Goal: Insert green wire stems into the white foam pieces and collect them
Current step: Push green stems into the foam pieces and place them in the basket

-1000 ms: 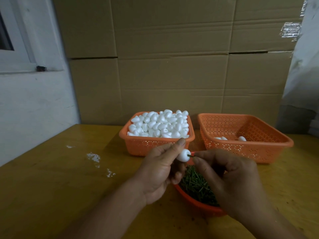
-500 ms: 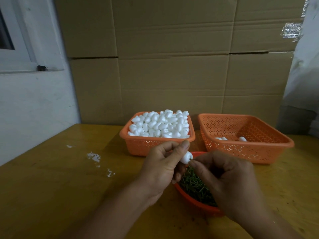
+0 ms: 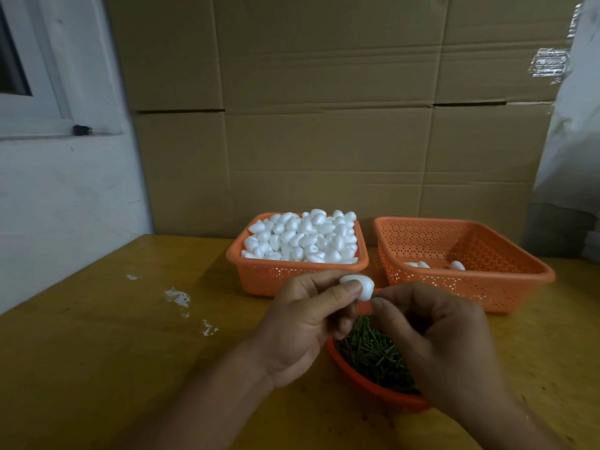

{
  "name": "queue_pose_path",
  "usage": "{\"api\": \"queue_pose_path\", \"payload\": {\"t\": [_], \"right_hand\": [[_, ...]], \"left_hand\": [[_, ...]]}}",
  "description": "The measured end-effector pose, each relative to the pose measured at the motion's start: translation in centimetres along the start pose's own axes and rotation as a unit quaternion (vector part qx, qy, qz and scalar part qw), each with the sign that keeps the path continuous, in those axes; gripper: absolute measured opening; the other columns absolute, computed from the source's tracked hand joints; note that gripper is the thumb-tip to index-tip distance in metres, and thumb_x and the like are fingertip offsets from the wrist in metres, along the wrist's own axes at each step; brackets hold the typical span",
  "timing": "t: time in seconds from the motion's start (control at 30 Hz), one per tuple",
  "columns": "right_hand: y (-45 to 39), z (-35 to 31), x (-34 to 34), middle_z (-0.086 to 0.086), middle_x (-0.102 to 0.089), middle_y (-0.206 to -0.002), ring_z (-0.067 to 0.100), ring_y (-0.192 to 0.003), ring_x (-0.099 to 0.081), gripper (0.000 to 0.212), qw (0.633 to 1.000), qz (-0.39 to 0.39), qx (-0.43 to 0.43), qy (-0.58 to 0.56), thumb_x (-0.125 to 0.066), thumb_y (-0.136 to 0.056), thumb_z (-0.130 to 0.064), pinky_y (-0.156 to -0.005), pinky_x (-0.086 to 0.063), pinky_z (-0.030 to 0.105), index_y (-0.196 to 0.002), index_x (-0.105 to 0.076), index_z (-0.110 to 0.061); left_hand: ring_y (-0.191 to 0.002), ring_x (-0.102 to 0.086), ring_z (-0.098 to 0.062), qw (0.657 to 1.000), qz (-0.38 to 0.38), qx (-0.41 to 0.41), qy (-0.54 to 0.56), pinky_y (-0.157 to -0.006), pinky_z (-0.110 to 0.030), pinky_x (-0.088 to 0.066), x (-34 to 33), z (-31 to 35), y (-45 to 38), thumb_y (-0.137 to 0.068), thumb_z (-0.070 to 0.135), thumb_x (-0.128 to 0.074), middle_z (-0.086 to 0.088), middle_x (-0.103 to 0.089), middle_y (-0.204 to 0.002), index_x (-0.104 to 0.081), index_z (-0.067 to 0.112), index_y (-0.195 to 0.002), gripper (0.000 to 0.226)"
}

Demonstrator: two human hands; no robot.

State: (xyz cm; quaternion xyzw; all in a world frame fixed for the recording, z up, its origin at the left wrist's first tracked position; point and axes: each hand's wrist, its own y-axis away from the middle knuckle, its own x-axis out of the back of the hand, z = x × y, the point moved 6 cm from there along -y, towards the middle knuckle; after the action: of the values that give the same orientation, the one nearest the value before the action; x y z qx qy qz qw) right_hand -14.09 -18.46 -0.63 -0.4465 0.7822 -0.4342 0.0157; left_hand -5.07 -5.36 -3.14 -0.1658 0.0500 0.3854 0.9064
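Two hands (image 3: 308, 323) (image 3: 444, 339) pinch one foam piece (image 3: 362, 285); three baskets (image 3: 467, 280).

Both forearms are extended forward and converge at centre. The left hand (image 3: 303, 323) is raised palm-inward, thumb and forefinger pinched at the tips, other fingers curled. The right hand (image 3: 435, 339) is seen back-up, fingers curled, thumb and forefinger tips pressed together just beside the left thumb.

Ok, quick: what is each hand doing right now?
Left hand: pinches a white foam piece.
Right hand: fingers curled, fingertips at the foam; the stem they pinch barely shows.
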Motion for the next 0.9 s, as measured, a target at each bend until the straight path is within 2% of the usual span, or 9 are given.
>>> {"api": "queue_pose_path", "payload": {"t": [0.2, 0.37, 0.5, 0.57, 0.67, 0.73, 0.8, 0.9], "right_hand": [[0.0, 0.5, -0.4, -0.008, -0.072, -0.067, 0.009, -0.054, -0.065, 0.011, 0.998, -0.003, -0.03, -0.047, -0.071, -0.087, -0.02, -0.047, -0.048, 0.02, -0.08, -0.074, -0.028], [-0.1, 0.5, -0.5, 0.0, -0.072, -0.066, 0.016, -0.051, -0.063, 0.014, 0.996, -0.012, -0.045, -0.082, -0.07, -0.088, -0.016, -0.048, -0.05, 0.037, -0.078, -0.075, -0.025], [-0.1, 0.3, -0.5, 0.002, -0.072, -0.066, 0.02, -0.053, -0.063, 0.015, 0.994, -0.027, -0.043, -0.099, -0.07, -0.088, -0.018, -0.05, -0.05, 0.039, -0.078, -0.075, -0.028], [-0.1, 0.1, -0.6, 0.0, -0.073, -0.067, 0.016, -0.053, -0.064, 0.014, 0.993, -0.031, -0.04, -0.104, -0.071, -0.087, -0.019, -0.049, -0.05, 0.034, -0.081, -0.074, -0.031], [-0.1, -0.3, -0.7, -0.007, -0.074, -0.067, 0.005, -0.054, -0.065, 0.008, 0.992, -0.032, -0.03, -0.121, -0.068, -0.084, -0.026, -0.049, -0.046, 0.014, -0.081, -0.074, -0.031], [-0.1, -0.8, -0.9, -0.012, -0.073, -0.066, 0.001, -0.056, -0.066, 0.01, 0.99, -0.041, -0.021, -0.135, -0.065, -0.083, -0.03, -0.051, -0.045, 0.008, -0.08, -0.074, -0.03], [0.0, -0.9, -0.9, -0.01, -0.074, -0.067, 0.006, -0.054, -0.066, 0.01, 0.988, -0.051, -0.022, -0.141, -0.064, -0.083, -0.031, -0.049, -0.048, 0.016, -0.083, -0.074, -0.031], [-0.1, -0.3, -0.8, 0.001, -0.074, -0.067, 0.023, -0.053, -0.064, 0.01, 0.987, -0.041, -0.048, -0.147, -0.065, -0.081, -0.034, -0.05, -0.05, 0.036, -0.083, -0.074, -0.029]], "left_hand": [[-0.06, -0.05, -0.009, 0.999, 0.005, -0.034, -0.033, -0.056, -0.018, -0.041, -0.3, 0.4, 0.1, -0.088, 0.026, -0.067, 0.001, -0.056, -0.068, -0.079, 0.019, -0.092, 0.014], [-0.063, -0.052, -0.01, 0.997, -0.003, -0.045, -0.065, -0.058, -0.02, -0.043, -0.2, 0.7, 0.2, -0.091, 0.027, -0.065, 0.0, -0.057, -0.07, -0.077, 0.019, -0.096, 0.015], [-0.066, -0.053, -0.011, 0.995, -0.013, -0.046, -0.085, -0.06, -0.021, -0.044, 0.0, 0.8, 0.2, -0.091, 0.027, -0.064, 0.0, -0.058, -0.072, -0.076, 0.02, -0.099, 0.016], [-0.067, -0.053, -0.011, 0.994, -0.015, -0.05, -0.096, -0.061, -0.021, -0.044, 0.0, 0.8, 0.2, -0.091, 0.027, -0.064, 0.001, -0.058, -0.072, -0.076, 0.019, -0.099, 0.016], [-0.068, -0.052, -0.012, 0.992, -0.017, -0.059, -0.11, -0.061, -0.022, -0.044, 0.1, 1.0, 0.2, -0.091, 0.029, -0.065, -0.001, -0.057, -0.073, -0.075, 0.017, -0.1, 0.018], [-0.068, -0.052, -0.012, 0.991, -0.016, -0.066, -0.116, -0.061, -0.023, -0.044, 0.1, 1.1, 0.2, -0.089, 0.034, -0.067, -0.001, -0.057, -0.072, -0.075, 0.018, -0.098, 0.021], [-0.067, -0.052, -0.012, 0.989, -0.014, -0.075, -0.125, -0.061, -0.024, -0.044, 0.0, 1.2, 0.2, -0.09, 0.035, -0.066, 0.0, -0.058, -0.071, -0.075, 0.02, -0.096, 0.019], [-0.065, -0.053, -0.011, 0.987, -0.006, -0.085, -0.135, -0.06, -0.023, -0.045, -0.1, 1.1, 0.2, -0.092, 0.03, -0.064, 0.002, -0.058, -0.069, -0.075, 0.024, -0.093, 0.012]]}}
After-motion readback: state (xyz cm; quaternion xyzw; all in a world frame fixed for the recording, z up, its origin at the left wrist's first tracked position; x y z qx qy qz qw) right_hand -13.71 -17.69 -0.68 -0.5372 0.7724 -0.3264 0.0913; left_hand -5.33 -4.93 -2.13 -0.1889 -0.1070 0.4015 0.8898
